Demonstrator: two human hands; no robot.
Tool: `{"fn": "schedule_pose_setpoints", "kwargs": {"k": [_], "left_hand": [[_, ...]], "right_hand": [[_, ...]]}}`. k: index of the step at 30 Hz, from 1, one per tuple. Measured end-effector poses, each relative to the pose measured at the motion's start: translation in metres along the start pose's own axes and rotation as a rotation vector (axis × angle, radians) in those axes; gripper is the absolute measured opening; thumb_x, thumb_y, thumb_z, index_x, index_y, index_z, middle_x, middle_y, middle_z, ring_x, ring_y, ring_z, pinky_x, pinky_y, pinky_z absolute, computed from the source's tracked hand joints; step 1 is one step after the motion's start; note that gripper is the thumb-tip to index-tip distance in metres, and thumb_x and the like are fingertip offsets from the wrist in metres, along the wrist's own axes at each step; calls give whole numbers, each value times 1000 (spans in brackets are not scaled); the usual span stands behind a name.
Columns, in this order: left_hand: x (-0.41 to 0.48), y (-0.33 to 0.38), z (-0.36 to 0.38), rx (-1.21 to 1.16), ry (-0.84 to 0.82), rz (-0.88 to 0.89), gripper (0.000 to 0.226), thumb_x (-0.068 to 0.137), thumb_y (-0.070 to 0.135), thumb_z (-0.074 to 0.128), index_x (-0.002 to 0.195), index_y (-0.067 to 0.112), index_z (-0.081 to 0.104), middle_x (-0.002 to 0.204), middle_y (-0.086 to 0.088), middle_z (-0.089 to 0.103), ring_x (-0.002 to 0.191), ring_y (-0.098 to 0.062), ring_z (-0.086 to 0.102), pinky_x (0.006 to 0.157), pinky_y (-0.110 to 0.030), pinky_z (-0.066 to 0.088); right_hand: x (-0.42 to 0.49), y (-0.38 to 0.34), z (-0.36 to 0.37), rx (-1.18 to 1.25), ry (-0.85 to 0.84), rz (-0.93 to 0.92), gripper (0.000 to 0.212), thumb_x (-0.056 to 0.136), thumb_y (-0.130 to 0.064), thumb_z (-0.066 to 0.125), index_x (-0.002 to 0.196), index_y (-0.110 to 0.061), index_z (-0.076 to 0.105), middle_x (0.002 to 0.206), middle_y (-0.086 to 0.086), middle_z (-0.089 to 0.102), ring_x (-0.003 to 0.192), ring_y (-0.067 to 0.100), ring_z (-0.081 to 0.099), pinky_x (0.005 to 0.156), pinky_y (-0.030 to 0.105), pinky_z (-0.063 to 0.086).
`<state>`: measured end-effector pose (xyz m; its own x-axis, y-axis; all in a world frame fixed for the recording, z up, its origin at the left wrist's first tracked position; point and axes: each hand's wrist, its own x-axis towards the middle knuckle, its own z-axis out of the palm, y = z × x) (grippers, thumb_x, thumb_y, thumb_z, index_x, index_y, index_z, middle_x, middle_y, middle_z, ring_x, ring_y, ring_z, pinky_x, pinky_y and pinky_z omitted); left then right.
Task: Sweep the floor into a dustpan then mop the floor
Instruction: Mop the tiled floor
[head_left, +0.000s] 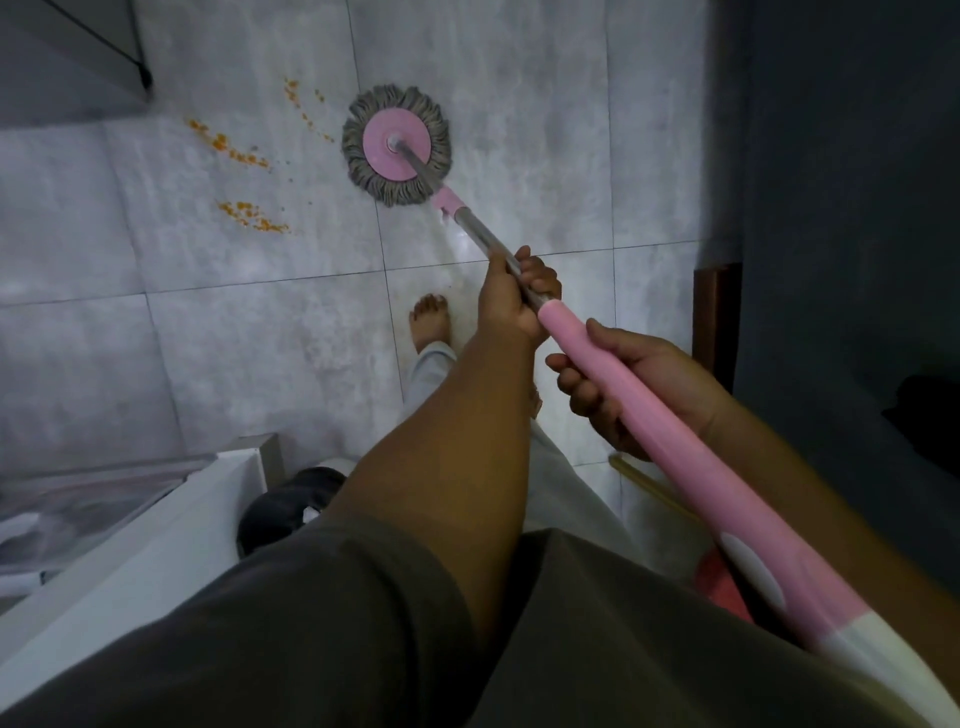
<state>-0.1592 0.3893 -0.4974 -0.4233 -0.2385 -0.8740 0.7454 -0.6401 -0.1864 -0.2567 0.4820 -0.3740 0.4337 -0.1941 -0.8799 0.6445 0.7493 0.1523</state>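
Both hands, left grip (511, 299) and right grip (631, 384) wrapped around the mop (397, 145), are mopping, though orange crumbs (244, 156) beside the mop's head remain unswept.

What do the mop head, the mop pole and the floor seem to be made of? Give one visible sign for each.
Mop head: soft grey yarn, seen as looped strands around a smooth pink disc, probably plastic.
Mop pole: bare shiny metal, likely steel; its pink sleeve looks like matte plastic.
Floor: grey stone-look tiles with grout lines, slightly glossy.
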Motion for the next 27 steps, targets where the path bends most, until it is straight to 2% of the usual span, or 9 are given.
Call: {"fn": "schedule_pose_setpoints", "kwargs": {"k": [3, 6, 10, 17, 23, 27], "left_hand": [[4, 2, 5, -2, -12, 8, 45, 102, 49, 42, 83, 9, 49, 43, 3, 41, 29, -6, 38, 31, -12, 32], [9, 6, 17, 5, -7, 16, 46, 101, 48, 43, 80, 8, 47, 41, 3, 39, 28, -6, 36, 30, -12, 31], [21, 17, 43, 9, 16, 36, 42, 104, 41, 43, 75, 10, 44, 39, 3, 40, 26, -6, 37, 28, -12, 31], [35, 47, 80, 36, 55, 94, 45, 103, 39, 46, 67, 12, 39, 37, 0, 38, 23, -7, 37, 26, -12, 30], [28, 35, 73, 93, 82, 105, 47, 101, 47, 43, 69, 12, 39, 38, 0, 38, 26, -8, 37, 31, -10, 32], [18, 18, 54, 88, 100, 95, 43, 102, 39, 44, 69, 11, 41, 38, -1, 41, 26, -10, 39, 31, -11, 33]], "right_hand": [[4, -9, 8, 20, 6, 4, 38, 95, -37, 53, 103, -1, 63, 75, 5, 61, 46, 8, 55, 40, 19, 50], [7, -23, 15, 51, -48, 3, 36, 93, -36, 51, 100, -2, 58, 65, 1, 55, 38, 5, 47, 35, 16, 44], [13, -50, 23, 29, -84, -6, 39, 92, -41, 50, 95, -3, 58, 60, -2, 49, 36, 3, 44, 35, 12, 39], [28, -93, 46, -70, -81, 3, 40, 95, -43, 50, 92, -4, 59, 57, -3, 52, 36, 3, 47, 34, 16, 43], [15, -84, 40, -80, 0, 0, 45, 96, -46, 50, 92, -2, 61, 60, -2, 53, 37, 5, 48, 34, 17, 44], [0, -65, 33, -126, 30, 9, 45, 97, -46, 50, 90, -2, 61, 58, -1, 52, 36, 5, 47, 33, 17, 42]]}}
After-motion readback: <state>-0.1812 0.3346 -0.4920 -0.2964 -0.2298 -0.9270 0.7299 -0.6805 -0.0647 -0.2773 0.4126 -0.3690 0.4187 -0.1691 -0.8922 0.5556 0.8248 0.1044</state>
